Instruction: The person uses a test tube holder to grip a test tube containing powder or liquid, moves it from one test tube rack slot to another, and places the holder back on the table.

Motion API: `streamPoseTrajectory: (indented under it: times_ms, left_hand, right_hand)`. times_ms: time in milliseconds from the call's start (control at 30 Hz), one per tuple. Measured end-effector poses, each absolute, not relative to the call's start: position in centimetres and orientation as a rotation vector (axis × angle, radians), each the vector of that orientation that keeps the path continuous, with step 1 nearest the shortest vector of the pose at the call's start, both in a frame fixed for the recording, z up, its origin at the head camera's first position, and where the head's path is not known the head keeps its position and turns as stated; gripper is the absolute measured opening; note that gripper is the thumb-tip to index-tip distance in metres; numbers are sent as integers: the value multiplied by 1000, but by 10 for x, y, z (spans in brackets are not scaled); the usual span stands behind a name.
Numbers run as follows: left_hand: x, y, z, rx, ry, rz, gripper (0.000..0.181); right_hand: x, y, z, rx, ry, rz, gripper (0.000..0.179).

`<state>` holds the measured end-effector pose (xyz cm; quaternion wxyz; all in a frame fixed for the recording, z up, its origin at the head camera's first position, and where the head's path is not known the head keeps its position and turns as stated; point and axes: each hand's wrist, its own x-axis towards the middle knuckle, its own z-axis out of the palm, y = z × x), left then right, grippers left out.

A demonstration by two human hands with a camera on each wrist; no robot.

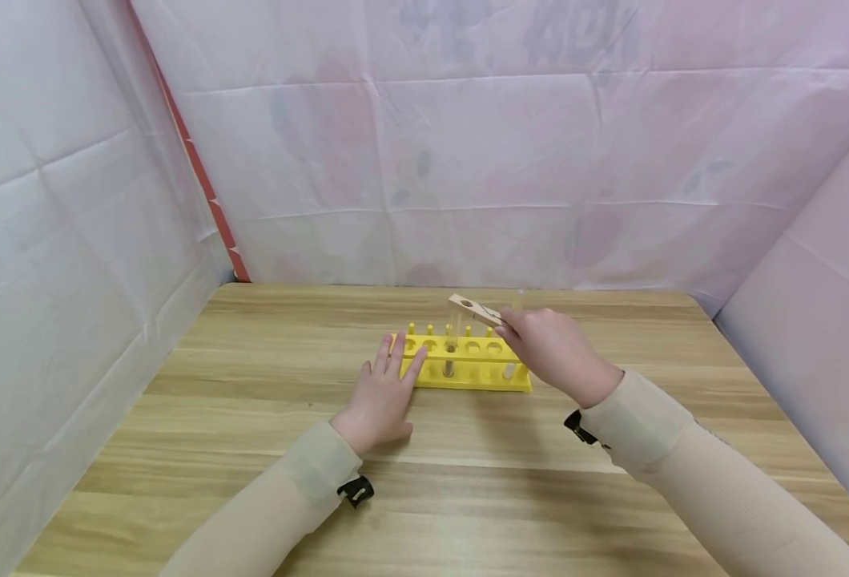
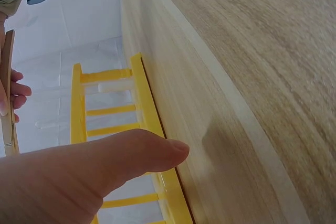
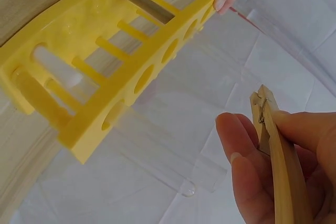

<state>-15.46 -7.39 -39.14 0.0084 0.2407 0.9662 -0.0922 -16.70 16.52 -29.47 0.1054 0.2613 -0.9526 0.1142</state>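
Note:
A yellow test tube rack (image 1: 468, 385) stands on the table. My left hand (image 1: 381, 401) rests at its left end, fingers spread and fairly straight against the top bar. Pinched in my right hand (image 1: 557, 353) is a wooden test tube clamp (image 1: 476, 309), its far end overlapping the top of a clear tube (image 1: 456, 324) in the rack's middle. That tube has dark contents (image 3: 147, 4) low down. At the rack's right end, a second clear tube (image 3: 157, 153) holds something white (image 3: 55, 66) at its bottom. In the left wrist view, my left thumb (image 2: 142, 153) extends across the rack.
The wood-grain table (image 1: 453, 497) extends around the rack. Pale patterned sheets (image 1: 468, 160) hang behind it and at both sides, with a red strip (image 1: 201, 172) at the back left corner. Each wrist wears a black-buckled band (image 1: 356, 490).

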Motion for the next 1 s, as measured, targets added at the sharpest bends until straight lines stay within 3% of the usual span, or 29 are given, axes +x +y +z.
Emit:
streamPoseTrajectory:
  times_ms: [1000]
  left_hand:
    - [-153,-73,-392,753,3036,-270,117]
  right_hand:
    - [-166,178,-294,741,-2821,379,25]
